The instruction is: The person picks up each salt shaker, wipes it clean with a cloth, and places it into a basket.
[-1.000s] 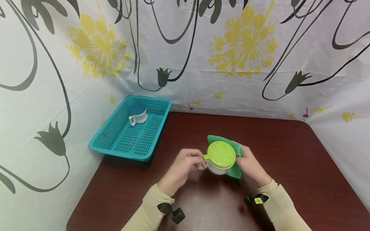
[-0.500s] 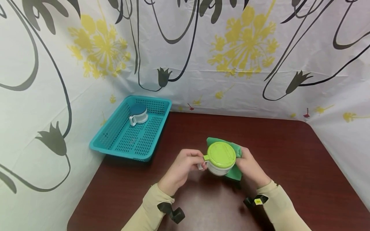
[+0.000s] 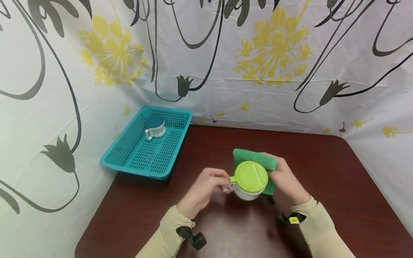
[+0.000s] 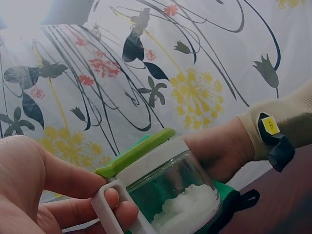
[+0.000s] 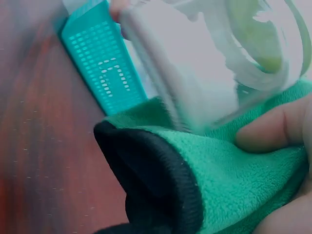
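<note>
A clear seasoning jar [image 3: 250,179] with a lime-green lid and a white handle is held above the table, tilted. White powder [image 4: 187,212] shows through its wall in the left wrist view. My left hand [image 3: 206,190] grips the handle, fingers curled through it. On the other side my right hand [image 3: 287,181] holds a green cloth [image 3: 255,157] with black edging, pressed around the jar's far and right side. The right thumb lies on the cloth in the right wrist view; the other right fingers are mostly hidden behind it.
At the back left stands a turquoise perforated basket [image 3: 129,168]. Inside it sits another white-handled jar [image 3: 155,127] with a blue lid. The dark red-brown table [image 3: 322,172] meets a patterned curtain [image 3: 213,100] at the back and left.
The jar has shifted slightly right and toward me, its lid turning a little. My right hand and the cloth have moved slightly right and up along the jar's side.
</note>
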### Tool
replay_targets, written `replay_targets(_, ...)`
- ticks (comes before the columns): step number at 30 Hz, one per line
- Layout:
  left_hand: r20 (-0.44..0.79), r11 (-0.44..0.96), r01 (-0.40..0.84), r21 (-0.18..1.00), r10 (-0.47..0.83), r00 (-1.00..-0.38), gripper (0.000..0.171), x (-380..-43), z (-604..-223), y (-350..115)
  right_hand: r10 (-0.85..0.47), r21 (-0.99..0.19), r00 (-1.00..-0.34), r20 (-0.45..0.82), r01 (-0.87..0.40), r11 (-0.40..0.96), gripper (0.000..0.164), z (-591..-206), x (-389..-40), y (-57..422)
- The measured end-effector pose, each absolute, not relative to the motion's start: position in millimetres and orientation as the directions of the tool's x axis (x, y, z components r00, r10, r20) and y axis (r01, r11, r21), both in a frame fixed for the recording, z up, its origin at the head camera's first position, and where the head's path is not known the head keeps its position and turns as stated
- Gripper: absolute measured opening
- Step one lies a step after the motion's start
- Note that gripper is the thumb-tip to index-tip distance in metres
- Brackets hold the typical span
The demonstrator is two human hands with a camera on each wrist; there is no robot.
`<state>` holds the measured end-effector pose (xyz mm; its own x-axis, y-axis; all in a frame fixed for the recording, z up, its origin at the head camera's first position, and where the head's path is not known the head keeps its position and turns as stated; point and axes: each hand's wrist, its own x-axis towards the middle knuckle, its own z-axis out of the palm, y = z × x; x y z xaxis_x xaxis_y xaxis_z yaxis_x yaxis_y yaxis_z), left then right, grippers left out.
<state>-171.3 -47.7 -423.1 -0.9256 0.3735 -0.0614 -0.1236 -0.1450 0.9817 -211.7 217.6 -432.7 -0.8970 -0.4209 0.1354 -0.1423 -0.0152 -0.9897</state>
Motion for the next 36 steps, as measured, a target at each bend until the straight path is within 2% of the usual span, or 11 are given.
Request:
replay_targets(3,-0.067,-0.143,-0.129,0.981,0.379,-0.923,0.018,-171,-425,-47,-0.432,-0.959,-0.875,0.217,-0.275,0.075,0.05,-425,-217,223)
replay_targets(6,-0.068,-0.139,-0.131,0.982,0.386,-0.92,0.017,-171,-427,-47,-0.469,-0.935,-0.841,0.269,-0.345,0.082,0.059,-417,-223,226)
replay_targets(15,-0.057,-0.132,-0.119,0.984,0.402,-0.914,0.018,-170,-427,-48,-0.567,-0.917,-0.755,0.33,-0.399,-0.001,0.06,-405,-234,231)
replay_targets(21,-0.054,-0.134,-0.117,0.984,0.406,-0.912,0.018,-169,-425,-49,-0.607,-0.935,-0.741,0.287,-0.353,-0.011,0.06,-411,-239,230)
replay_targets(26,-0.05,-0.139,-0.116,0.983,0.404,-0.913,0.018,-168,-423,-49,-0.59,-0.954,-0.773,0.232,-0.298,0.015,0.065,-420,-237,226)
replay_targets(30,-0.047,-0.143,-0.114,0.983,0.405,-0.913,0.018,-167,-422,-49,-0.598,-0.994,-0.794,0.112,-0.089,-0.068,0.063,-428,-231,219)
replay_targets(33,-0.044,-0.143,-0.111,0.983,0.407,-0.912,0.018,-167,-421,-49,-0.621,-0.987,-0.783,0.043,0.064,-0.149,0.06,-437,-227,214)
replay_targets(36,-0.045,-0.143,-0.113,0.983,0.408,-0.912,0.018,-167,-421,-50,-0.637,-0.982,-0.77,0.041,0.087,-0.168,0.059,-450,-227,212)
